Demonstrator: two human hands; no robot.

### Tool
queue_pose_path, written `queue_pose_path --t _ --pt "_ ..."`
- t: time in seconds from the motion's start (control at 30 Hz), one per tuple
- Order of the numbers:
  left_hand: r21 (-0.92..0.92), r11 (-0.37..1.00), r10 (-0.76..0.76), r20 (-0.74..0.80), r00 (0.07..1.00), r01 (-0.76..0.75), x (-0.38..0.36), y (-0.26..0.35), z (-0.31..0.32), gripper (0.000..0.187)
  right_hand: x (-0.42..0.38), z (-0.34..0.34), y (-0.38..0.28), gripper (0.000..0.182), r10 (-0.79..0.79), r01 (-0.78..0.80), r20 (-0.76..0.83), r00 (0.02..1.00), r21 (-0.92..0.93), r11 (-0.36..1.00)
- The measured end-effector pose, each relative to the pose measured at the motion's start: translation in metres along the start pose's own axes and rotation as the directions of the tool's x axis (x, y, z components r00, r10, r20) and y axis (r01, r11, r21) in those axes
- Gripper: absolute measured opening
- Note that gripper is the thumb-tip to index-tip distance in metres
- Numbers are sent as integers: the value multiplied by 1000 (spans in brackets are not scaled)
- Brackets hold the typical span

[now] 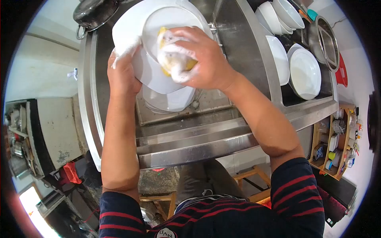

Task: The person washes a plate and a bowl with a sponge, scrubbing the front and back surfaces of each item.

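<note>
A large white plate (127, 29) with a raised ring is tilted above the sink. Its left edge is gripped by my left hand (124, 73), which has foam on the thumb. My right hand (208, 59) presses a yellow sponge (191, 64), thick with white suds, against the middle of the plate. The fingers curl round the sponge and partly hide it. Below, in the metal sink (214, 104), lies a stack of white plates (168, 101), partly covered by the held plate.
To the right of the basin are white bowls (287, 14), white plates (304, 73) and a metal strainer (323, 37). A dark pot (94, 14) stands at the upper left. The steel counter edge (198, 148) runs in front of my body.
</note>
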State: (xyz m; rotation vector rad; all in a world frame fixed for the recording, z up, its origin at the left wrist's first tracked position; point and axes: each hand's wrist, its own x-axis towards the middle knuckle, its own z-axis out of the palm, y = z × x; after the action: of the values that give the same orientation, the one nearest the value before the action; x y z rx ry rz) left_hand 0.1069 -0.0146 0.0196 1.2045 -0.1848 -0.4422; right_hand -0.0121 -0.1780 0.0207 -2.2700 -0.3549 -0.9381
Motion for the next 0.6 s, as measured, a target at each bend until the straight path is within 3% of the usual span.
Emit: queue_pose_path --t 0.1,0.13,0.17,0.23,0.27,0.37,0.5,0.57,0.6 --pt "-45 999 15 -16 1000 -16 3 1 -3 39 -1 -14 20 45 -9 4 -38 999 -133 991" --pt "-46 999 10 -17 1000 -11 1 1 -3 39 -1 -14 28 44 34 -66 -140 990 -234 970" --pt "-16 1000 -7 61 998 8 0 3 -3 39 -2 -15 33 44 35 -67 -138 990 -234 970" --pt "14 1000 -26 136 990 24 -2 1 -2 38 9 -20 26 43 263 -313 -263 928 -169 935" --pt "57 997 -55 190 980 44 -3 -4 0 39 12 -26 11 27 190 -254 -285 939 -208 945" --pt "122 990 -95 257 962 65 -9 -11 7 40 5 -10 22 43 107 -162 -242 964 -221 962" --pt "-2 999 -37 40 999 37 -7 -13 9 33 2 12 1 36 -3 -25 -259 966 -106 994" --pt "-171 985 -11 -26 1000 7 9 -5 -5 30 1 12 -13 38 -35 35 -32 999 -1 999" --pt "-186 982 -51 -108 993 30 16 2 -7 33 1 10 -14 38 -53 55 54 997 -34 998"
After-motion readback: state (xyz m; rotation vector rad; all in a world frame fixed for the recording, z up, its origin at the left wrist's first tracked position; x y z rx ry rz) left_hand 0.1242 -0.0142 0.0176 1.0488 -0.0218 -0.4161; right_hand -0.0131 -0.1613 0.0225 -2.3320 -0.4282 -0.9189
